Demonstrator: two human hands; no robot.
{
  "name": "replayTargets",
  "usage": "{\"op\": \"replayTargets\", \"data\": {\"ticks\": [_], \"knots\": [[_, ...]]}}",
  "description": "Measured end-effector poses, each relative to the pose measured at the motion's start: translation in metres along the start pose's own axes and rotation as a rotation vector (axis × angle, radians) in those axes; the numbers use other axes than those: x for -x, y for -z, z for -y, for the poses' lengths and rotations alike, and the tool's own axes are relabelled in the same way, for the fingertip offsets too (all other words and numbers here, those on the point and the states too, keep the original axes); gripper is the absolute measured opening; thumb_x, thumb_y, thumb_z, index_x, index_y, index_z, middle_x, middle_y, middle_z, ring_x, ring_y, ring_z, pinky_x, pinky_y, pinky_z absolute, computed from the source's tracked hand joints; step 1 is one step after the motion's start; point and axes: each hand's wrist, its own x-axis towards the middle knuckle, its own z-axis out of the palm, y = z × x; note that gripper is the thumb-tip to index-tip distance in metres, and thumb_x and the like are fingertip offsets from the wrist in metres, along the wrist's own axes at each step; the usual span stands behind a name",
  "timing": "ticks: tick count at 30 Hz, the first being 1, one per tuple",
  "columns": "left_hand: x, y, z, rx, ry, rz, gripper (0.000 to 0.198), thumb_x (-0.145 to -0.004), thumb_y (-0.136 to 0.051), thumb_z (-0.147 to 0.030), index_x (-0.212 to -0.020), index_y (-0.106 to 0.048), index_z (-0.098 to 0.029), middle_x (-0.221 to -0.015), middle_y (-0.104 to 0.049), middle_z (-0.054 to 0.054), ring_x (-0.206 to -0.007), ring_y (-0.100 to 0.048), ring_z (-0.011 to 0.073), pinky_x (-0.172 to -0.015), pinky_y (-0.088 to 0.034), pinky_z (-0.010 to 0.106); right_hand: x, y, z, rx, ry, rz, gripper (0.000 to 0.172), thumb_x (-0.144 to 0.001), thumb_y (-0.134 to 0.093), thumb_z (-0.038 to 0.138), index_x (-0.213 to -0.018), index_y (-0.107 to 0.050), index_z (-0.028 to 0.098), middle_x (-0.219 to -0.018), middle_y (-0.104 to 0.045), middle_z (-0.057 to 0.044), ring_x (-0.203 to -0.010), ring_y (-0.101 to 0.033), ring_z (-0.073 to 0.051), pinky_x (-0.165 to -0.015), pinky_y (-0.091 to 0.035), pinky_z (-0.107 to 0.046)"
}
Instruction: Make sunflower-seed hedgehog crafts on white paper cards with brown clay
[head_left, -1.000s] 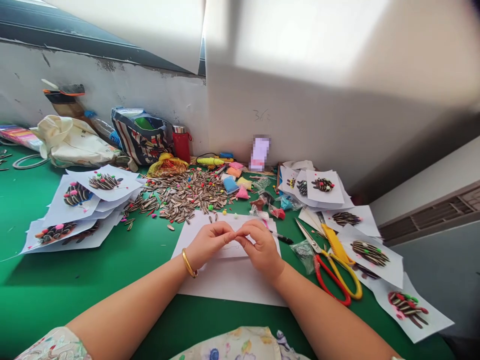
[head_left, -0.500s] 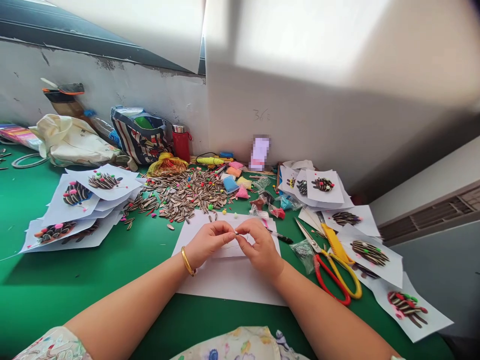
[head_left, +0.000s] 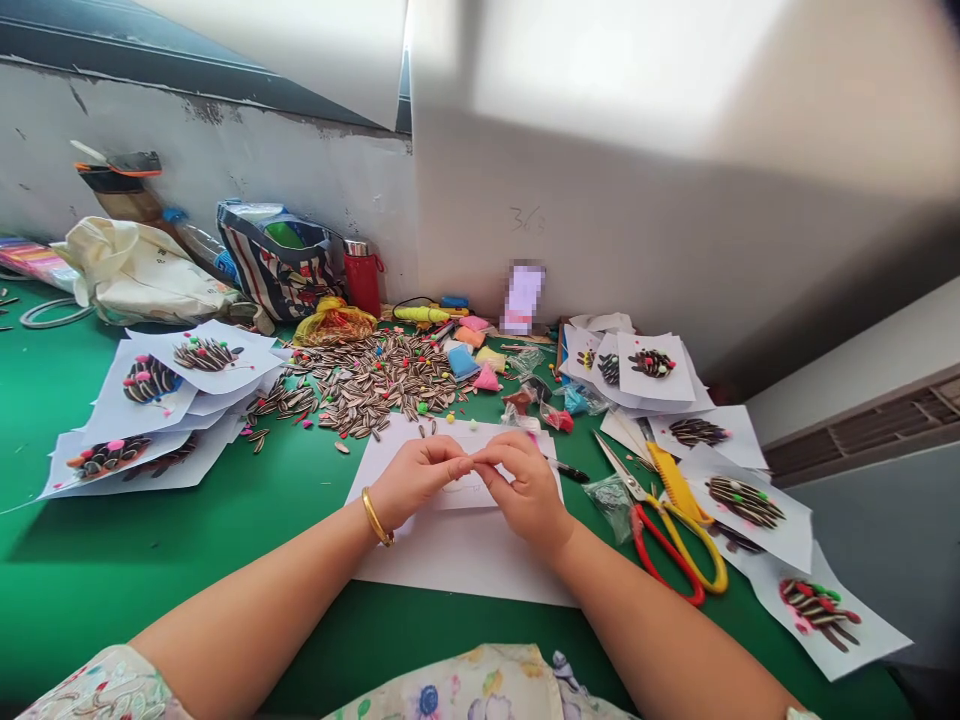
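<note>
My left hand [head_left: 420, 480] and my right hand [head_left: 525, 492] meet fingertip to fingertip above white paper [head_left: 465, 560] on the green table. Both are closed in a pinch; whatever lies between the fingertips is too small and covered to make out. Beneath the hands is a smaller sheet [head_left: 459, 497] with faint pencil lines, partly hidden. A black pen [head_left: 568, 470] lies right of my right hand. Beyond the left hand spreads a heap of striped sunflower seeds [head_left: 375, 385] mixed with small coloured balls.
Red-and-yellow scissors [head_left: 667, 530] and a yellow utility knife [head_left: 675, 485] lie at the right. Seed-decorated cards are stacked at left [head_left: 217, 400] and right [head_left: 757, 510]. Coloured clay packets [head_left: 463, 362], a red bottle [head_left: 363, 280], bags [head_left: 277, 265] and a phone [head_left: 523, 298] stand along the wall.
The camera view has shifted slightly. My fingertips stay pressed together in nearly the same place; the small dark bit glimpsed between them is now covered.
</note>
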Motion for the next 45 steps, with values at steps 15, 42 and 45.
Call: {"op": "replayTargets", "data": {"ticks": [15, 42, 45], "knots": [[-0.015, 0.009, 0.013, 0.069, -0.014, -0.261, 0.035, -0.073, -0.073, -0.051, -0.075, -0.066, -0.017, -0.073, -0.061, 0.000, -0.070, -0.051, 0.0143, -0.069, -0.042, 0.027, -0.003, 0.002, -0.008, -0.266, -0.385, -0.041, 0.032, -0.090, -0.058, 0.050, -0.081, -0.063, 0.020, -0.075, -0.058, -0.002, -0.072, -0.053, -0.016, -0.069, -0.044, -0.030], [-0.016, 0.009, 0.017, 0.024, -0.017, -0.260, 0.035, -0.078, -0.068, -0.052, -0.080, -0.071, -0.017, -0.079, -0.068, 0.004, -0.078, -0.058, 0.0175, -0.076, -0.047, 0.031, -0.001, -0.002, -0.013, 0.026, -0.228, 0.205, 0.014, -0.093, -0.055, 0.029, -0.084, -0.063, 0.021, -0.084, -0.066, -0.003, -0.082, -0.057, -0.018, -0.075, -0.044, -0.032], [-0.017, 0.008, 0.020, -0.021, -0.012, -0.258, 0.034, -0.078, -0.067, -0.050, -0.085, -0.074, -0.018, -0.083, -0.070, 0.005, -0.082, -0.060, 0.0191, -0.080, -0.049, 0.033, 0.001, -0.005, -0.017, 0.051, -0.186, 0.215, 0.014, -0.094, -0.052, 0.021, -0.095, -0.066, 0.022, -0.096, -0.070, -0.005, -0.094, -0.061, -0.019, -0.085, -0.046, -0.034]]}}
